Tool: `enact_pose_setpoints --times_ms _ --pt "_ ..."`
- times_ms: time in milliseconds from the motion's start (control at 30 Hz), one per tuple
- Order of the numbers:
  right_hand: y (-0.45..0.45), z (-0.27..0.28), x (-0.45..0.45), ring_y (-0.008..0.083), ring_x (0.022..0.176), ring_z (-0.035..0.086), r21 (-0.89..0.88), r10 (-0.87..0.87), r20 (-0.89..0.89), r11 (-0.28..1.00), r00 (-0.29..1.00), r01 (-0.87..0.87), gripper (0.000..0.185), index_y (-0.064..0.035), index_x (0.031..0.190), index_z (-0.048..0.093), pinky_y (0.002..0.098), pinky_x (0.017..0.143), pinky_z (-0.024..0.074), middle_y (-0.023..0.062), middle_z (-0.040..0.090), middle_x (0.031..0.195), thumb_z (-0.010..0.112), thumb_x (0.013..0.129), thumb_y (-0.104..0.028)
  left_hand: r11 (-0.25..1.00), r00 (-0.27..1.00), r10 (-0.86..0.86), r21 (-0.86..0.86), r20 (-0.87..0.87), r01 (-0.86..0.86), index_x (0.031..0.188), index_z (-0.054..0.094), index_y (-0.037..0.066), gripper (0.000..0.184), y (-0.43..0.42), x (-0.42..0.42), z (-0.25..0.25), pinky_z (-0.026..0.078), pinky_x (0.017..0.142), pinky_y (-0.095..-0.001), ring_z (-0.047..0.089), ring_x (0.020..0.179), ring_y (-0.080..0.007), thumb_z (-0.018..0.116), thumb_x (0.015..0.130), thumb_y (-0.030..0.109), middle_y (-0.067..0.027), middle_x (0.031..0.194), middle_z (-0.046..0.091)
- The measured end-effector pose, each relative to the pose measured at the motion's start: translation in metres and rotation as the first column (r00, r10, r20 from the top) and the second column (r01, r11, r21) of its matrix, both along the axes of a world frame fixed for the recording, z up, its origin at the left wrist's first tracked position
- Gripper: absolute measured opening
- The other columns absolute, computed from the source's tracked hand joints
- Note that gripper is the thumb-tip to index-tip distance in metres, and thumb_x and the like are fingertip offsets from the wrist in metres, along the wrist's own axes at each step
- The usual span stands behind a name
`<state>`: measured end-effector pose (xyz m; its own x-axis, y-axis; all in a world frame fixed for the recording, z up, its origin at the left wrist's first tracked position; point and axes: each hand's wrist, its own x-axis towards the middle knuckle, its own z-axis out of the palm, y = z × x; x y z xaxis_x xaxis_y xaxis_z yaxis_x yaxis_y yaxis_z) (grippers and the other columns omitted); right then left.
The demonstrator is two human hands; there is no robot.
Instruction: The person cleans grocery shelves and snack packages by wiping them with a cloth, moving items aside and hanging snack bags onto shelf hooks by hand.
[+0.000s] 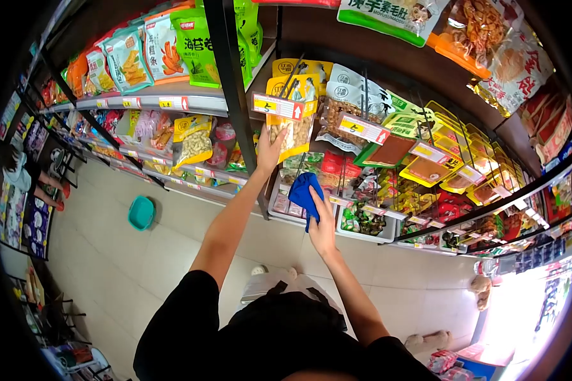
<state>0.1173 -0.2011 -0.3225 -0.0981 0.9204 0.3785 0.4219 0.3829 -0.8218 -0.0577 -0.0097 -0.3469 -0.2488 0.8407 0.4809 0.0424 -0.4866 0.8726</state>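
My left hand (270, 151) grips the lower left edge of a yellow snack bag (302, 130). The bag has a clear window showing pale nuts, and it hangs from a hook behind a price tag (277, 106). Lower and to the right, my right hand (322, 222) is closed around a bunched blue cloth (306, 192), held in front of the shelf. A silver-grey bag of nuts (351, 105) hangs just right of the yellow one.
More hanging packs (429, 166) continue to the right. Trays of small wrapped sweets (363, 220) sit below. A black shelf post (230, 82) stands left of my left arm. On the tiled floor lies a teal basin (142, 213). Another person (25, 171) is at far left.
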Motion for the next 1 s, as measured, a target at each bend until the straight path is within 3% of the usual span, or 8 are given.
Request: enact_pose_setpoints --times_ms 133,267,400,533,600,733,800,1000 --pt "-0.006 -0.001 -0.010 0.0400 0.134 0.037 -0.019 -0.020 -0.020 1.000 1.000 0.020 0.077 -0.0096 0.139 0.047 0.0375 0.109 0.0316 0.0233 0.040 0.144 0.041 0.069 0.021 0.996 0.999 0.004 -0.093 -0.039 -0.008 0.121 0.051 -0.003 0.038 -0.029 -0.005 0.006 0.046 0.085 -0.0315 0.060 0.096 -0.0174 0.064 0.091 0.017 -0.0131 0.109 0.064" --pt "-0.013 0.004 -0.018 0.0399 0.134 0.037 -0.028 -0.042 -0.033 0.999 0.999 0.041 0.077 -0.0100 0.139 0.047 0.0380 0.110 0.0307 0.0229 0.041 0.144 0.041 0.069 0.021 0.988 0.993 -0.059 -0.133 0.099 0.072 0.121 0.051 -0.003 0.037 -0.057 -0.008 0.011 0.047 0.085 -0.0305 0.060 0.096 -0.0167 0.064 0.092 0.014 -0.0114 0.110 0.064" --pt "-0.017 0.012 -0.020 0.0386 0.135 0.037 0.047 -0.129 0.010 0.991 0.992 0.128 0.081 -0.0104 0.140 0.046 0.0406 0.111 0.0305 0.0204 0.040 0.144 0.043 0.066 0.024 0.978 0.992 -0.099 -0.176 0.076 0.111 0.124 0.047 -0.003 0.040 -0.083 -0.020 0.008 0.049 0.084 -0.0280 0.060 0.100 -0.0143 0.064 0.092 0.014 -0.0114 0.113 0.062" --pt "-0.018 0.027 -0.021 0.0375 0.136 0.036 0.091 -0.214 0.003 0.973 0.977 0.212 0.081 -0.0088 0.139 0.047 0.0413 0.112 0.0291 0.0194 0.039 0.145 0.043 0.065 0.024 0.955 0.971 -0.146 -0.230 0.190 0.189 0.124 0.047 -0.003 0.040 -0.119 -0.025 0.031 0.048 0.087 -0.0285 0.059 0.101 -0.0142 0.063 0.093 0.014 -0.0111 0.114 0.062" --pt "-0.017 0.042 -0.022 0.0381 0.133 0.040 0.196 -0.277 0.035 0.944 0.960 0.265 0.071 -0.0041 0.137 0.047 0.0393 0.110 0.0304 0.0220 0.042 0.143 0.041 0.071 0.021 0.936 0.949 -0.201 -0.239 0.242 0.259 0.124 0.047 -0.002 0.039 -0.126 -0.030 0.040 0.048 0.087 -0.0278 0.060 0.101 -0.0139 0.063 0.093 0.014 -0.0103 0.114 0.061" --pt "-0.007 0.067 -0.027 0.0371 0.132 0.041 0.240 -0.287 -0.001 0.930 0.958 0.279 0.068 -0.0031 0.137 0.047 0.0391 0.110 0.0311 0.0214 0.043 0.142 0.042 0.073 0.021 0.921 0.934 -0.235 -0.246 0.270 0.303 0.124 0.048 -0.001 0.038 -0.134 -0.034 0.056 0.048 0.087 -0.0270 0.059 0.101 -0.0122 0.063 0.094 0.017 -0.0088 0.114 0.061" --pt "-0.001 0.068 -0.025 0.0362 0.137 0.035 0.248 -0.248 0.004 0.939 0.969 0.240 0.080 -0.0054 0.139 0.045 0.0408 0.113 0.0263 0.0197 0.039 0.145 0.042 0.065 0.025 0.923 0.940 -0.234 -0.247 0.250 0.295 0.124 0.048 -0.001 0.038 -0.137 -0.035 0.058 0.048 0.087 -0.0269 0.059 0.101 -0.0119 0.062 0.094 0.018 -0.0085 0.114 0.061" --pt "-0.005 0.067 -0.026 0.0365 0.135 0.037 0.268 -0.291 0.033 0.924 0.956 0.271 0.079 -0.0052 0.138 0.047 0.0412 0.112 0.0285 0.0191 0.040 0.144 0.042 0.065 0.025 0.928 0.945 -0.233 -0.237 0.230 0.287 0.123 0.049 -0.001 0.038 -0.138 -0.037 0.059 0.048 0.085 -0.0264 0.058 0.099 -0.0108 0.062 0.095 0.020 -0.0075 0.111 0.062"
